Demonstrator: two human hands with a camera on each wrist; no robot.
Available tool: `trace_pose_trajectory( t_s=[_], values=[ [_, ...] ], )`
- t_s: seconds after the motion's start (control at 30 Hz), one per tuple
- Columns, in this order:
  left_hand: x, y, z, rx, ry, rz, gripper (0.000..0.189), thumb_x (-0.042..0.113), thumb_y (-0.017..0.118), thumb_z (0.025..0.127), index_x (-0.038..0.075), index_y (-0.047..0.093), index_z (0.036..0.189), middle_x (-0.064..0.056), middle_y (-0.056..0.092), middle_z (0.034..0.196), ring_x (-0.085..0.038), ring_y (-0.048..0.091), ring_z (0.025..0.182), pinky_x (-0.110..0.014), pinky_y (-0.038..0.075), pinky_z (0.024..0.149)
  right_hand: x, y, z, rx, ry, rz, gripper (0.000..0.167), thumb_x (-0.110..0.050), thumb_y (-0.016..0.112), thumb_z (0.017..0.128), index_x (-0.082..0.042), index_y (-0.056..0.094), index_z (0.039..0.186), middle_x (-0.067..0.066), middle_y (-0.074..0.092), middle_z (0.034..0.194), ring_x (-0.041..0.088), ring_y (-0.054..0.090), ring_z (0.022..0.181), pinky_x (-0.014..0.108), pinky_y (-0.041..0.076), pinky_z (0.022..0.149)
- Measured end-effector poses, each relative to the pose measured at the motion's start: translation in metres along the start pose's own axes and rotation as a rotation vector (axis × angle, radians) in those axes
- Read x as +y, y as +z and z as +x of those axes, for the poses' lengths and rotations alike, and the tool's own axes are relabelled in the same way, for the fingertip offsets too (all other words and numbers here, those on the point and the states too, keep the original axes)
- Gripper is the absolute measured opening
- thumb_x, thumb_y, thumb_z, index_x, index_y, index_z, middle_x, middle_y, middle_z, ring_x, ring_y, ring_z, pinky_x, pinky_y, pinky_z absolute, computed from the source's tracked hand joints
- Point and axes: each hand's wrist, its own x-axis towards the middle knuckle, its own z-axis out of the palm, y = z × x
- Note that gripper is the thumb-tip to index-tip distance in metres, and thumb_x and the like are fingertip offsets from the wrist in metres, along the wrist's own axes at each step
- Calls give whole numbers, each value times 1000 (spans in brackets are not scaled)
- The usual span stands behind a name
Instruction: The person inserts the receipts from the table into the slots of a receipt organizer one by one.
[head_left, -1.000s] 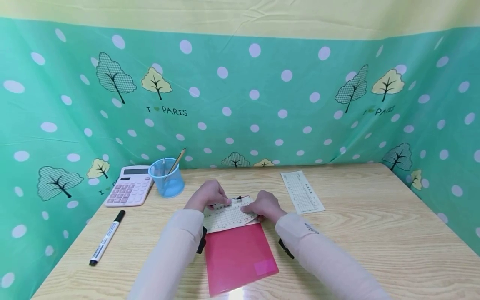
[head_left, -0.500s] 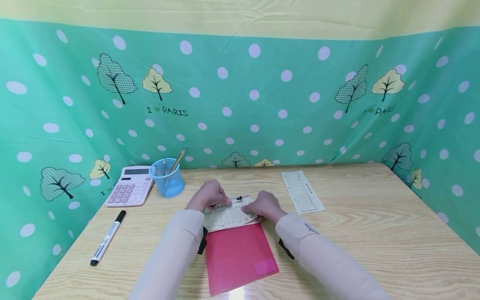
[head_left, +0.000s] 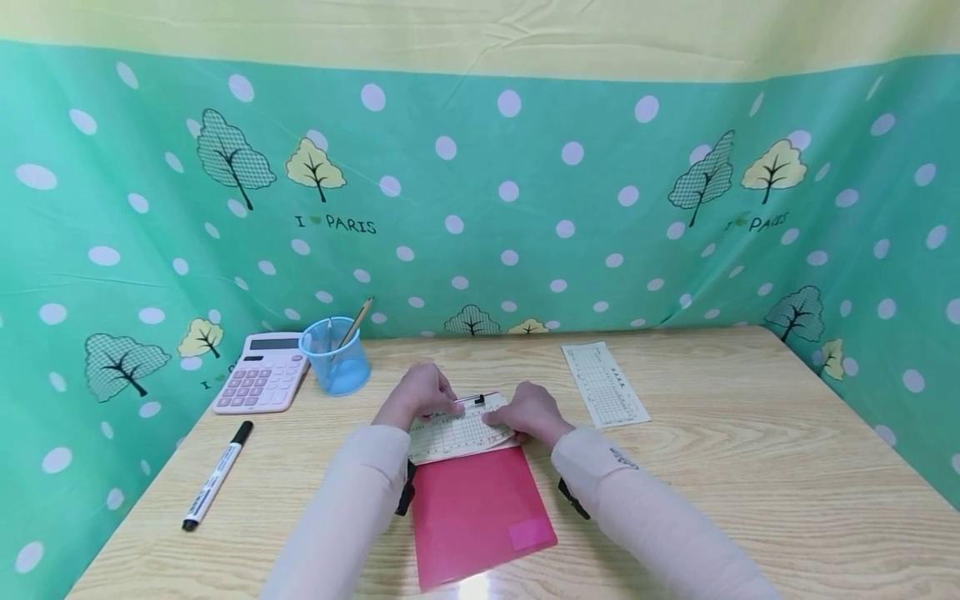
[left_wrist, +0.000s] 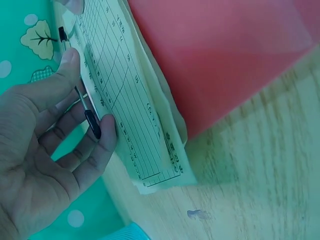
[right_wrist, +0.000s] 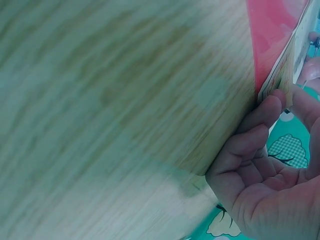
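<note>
A stack of printed paper forms (head_left: pixel 459 437) lies across the top of a pink-red file folder (head_left: pixel 480 508). Along the stack's far edge runs a thin metal clip (left_wrist: pixel 92 123) with black ends. My left hand (head_left: pixel 422 395) pinches this clip, its thumb pressing on the bar and its other fingers behind it; part of the bar is hidden by the thumb. At the stack's right side my right hand (head_left: pixel 535 410) pinches the forms, thumb on top and fingers underneath. In the right wrist view, a corner of the forms (right_wrist: pixel 283 75) sits between thumb and fingers.
Another printed form (head_left: pixel 606 385) lies at the back right of the wooden table (head_left: pixel 750 467). On the left are a pink calculator (head_left: pixel 258 375), a blue mesh pen cup (head_left: pixel 335 358) with pencils, and a black-capped marker (head_left: pixel 217 477). A green patterned curtain (head_left: pixel 510 217) stands behind.
Both hands keep nearly the same place. The metal clip's bar and its black end have shifted very slightly toward me at the left thumb. The forms and folder look unchanged.
</note>
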Motion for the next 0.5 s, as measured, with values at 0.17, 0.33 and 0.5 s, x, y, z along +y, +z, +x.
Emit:
trace_pose_trajectory(
  t_s=[0.17,0.33,0.5],
  values=[
    [1,1,-2,6,6,17,15,15,88,82,4,79,86,-4,69,87,-14,55,64,-28,52,56,1,1,0,4,-10,11,39,-32,86,81,-7,58,68,2,50,54,14,50,46,25,40,47],
    [0,3,-3,14,37,62,17,16,88,81,4,76,83,-4,67,83,-16,55,68,-28,48,58,2,1,1,9,-16,8,40,-33,86,81,-8,58,68,1,50,53,13,49,45,25,40,47],
    [-2,5,-2,30,58,100,18,17,89,80,5,76,84,-4,67,85,-18,57,77,-32,52,68,2,1,0,13,-17,20,40,-32,86,81,-8,58,66,1,51,50,14,52,45,26,41,49]
  ],
)
